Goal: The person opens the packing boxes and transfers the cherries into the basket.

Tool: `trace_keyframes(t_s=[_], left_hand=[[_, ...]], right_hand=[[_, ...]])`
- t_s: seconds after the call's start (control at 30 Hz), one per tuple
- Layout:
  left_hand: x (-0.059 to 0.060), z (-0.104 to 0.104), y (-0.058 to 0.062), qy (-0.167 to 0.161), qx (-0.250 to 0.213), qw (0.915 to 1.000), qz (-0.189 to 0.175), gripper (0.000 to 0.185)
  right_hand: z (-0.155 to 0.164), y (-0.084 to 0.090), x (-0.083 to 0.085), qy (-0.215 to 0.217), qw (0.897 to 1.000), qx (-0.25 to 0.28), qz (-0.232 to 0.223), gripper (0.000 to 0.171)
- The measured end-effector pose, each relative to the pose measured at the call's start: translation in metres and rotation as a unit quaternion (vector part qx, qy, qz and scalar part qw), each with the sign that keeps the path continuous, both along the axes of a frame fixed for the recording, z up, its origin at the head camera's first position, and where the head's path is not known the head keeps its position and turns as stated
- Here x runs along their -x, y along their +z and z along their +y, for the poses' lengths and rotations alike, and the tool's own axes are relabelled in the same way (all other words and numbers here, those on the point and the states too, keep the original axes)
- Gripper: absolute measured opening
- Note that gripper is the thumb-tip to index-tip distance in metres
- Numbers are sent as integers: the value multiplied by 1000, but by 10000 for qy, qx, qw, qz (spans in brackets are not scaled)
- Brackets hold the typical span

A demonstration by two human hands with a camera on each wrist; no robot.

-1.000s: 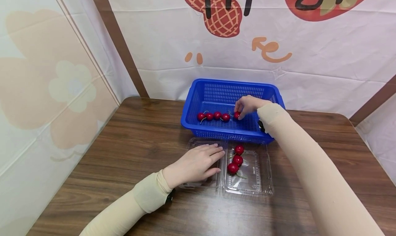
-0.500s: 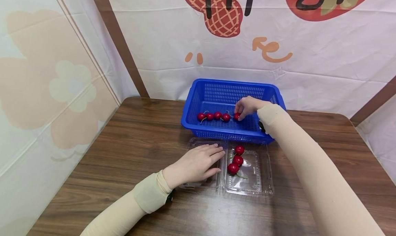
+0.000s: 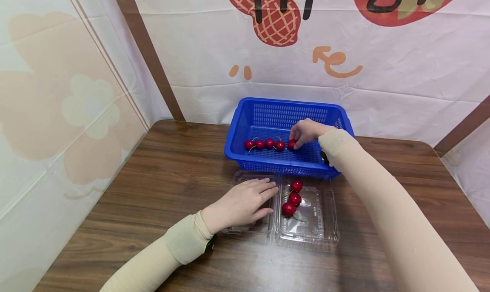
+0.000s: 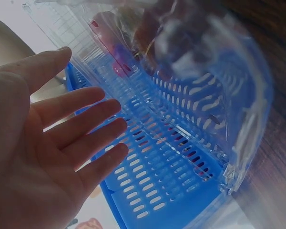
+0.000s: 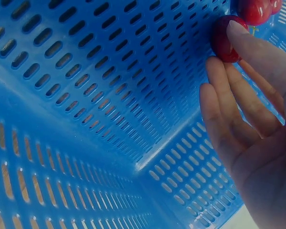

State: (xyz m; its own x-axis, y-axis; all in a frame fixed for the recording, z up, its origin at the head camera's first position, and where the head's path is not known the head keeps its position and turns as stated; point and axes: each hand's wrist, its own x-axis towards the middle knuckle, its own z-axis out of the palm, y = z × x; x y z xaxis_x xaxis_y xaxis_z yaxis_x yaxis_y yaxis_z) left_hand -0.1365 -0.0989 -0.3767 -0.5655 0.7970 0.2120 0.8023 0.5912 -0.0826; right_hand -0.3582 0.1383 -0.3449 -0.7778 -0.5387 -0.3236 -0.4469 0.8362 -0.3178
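Observation:
Inside the blue basket [image 3: 283, 162], my right hand [image 3: 308, 130] pinches a red cherry [image 5: 224, 40] between thumb and fingers, low against the basket floor. Left of it, several cherries [image 3: 269, 143] with green stems lie in a row. My left hand [image 3: 245, 202] lies with straight fingers over the left half of a clear plastic clamshell box [image 3: 321, 215]; in the left wrist view the left hand [image 4: 71, 138] has its fingers extended beside the clear plastic. Three cherries [image 3: 294, 198] stand in a column in the box's right half, along its inner edge.
The basket stands at the back of a brown wooden table [image 3: 164, 168], with the box directly in front of it. A white printed cloth [image 3: 206, 100] hangs behind the table, and another panel [image 3: 46, 113] with a flower is on the left.
The pinched cherry has shifted very slightly left, towards the row in the basket. The stem of the row's rightmost cherry has swung left. My left hand stays in place.

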Motion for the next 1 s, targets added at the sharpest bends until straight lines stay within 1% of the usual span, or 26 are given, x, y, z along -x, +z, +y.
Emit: trace_keyframes(t_s=[0.53,1.0], left_hand=[[0,0,0,-14,-17,10000,-29,51],[1,0,1,-53,-64,10000,-21,50]], right_hand=[[0,-2,0,-16,9999,93,60,27],[-2,3,0,103,9998,121,74,26]])
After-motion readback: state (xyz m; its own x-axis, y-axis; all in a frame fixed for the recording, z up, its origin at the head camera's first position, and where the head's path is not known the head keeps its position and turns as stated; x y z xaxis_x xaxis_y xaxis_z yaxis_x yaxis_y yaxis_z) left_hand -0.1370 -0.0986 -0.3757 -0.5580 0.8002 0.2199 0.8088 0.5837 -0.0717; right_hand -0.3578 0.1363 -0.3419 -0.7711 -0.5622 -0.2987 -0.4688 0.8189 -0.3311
